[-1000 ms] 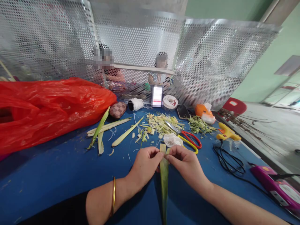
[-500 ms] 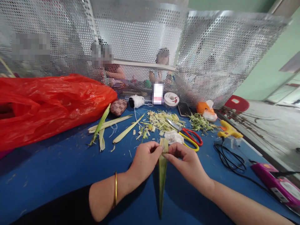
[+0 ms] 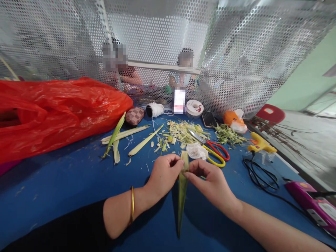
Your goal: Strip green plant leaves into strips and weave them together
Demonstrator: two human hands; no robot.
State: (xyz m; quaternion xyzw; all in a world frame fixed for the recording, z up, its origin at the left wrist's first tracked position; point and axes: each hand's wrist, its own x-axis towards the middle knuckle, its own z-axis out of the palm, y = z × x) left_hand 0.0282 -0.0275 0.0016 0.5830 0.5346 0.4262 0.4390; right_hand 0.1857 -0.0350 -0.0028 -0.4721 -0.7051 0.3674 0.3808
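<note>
A long green leaf (image 3: 181, 199) with a pale upper end hangs point-down between my hands over the blue table (image 3: 86, 182). My left hand (image 3: 166, 173) pinches its left edge near the top. On the other edge, my right hand (image 3: 207, 178) grips the leaf between thumb and fingers. Just beyond the fingers lie a crumpled white tissue (image 3: 196, 151) and scissors (image 3: 217, 154) with red and yellow handles. Pale cut scraps (image 3: 181, 131) are heaped behind them. Left of the heap is a pale husk leaf (image 3: 144, 141).
A red plastic bag (image 3: 60, 115) covers the back left. White thread (image 3: 156, 110), a ribbon roll (image 3: 194, 107) and a lit phone (image 3: 179, 100) stand along the back. At right are a yellow glue gun (image 3: 261, 142), its black cable and a purple power strip (image 3: 311, 203). People sit behind the perforated screen.
The view has shifted slightly, so the table items appear a little higher and further right. Both hands keep the same hold on the leaf.
</note>
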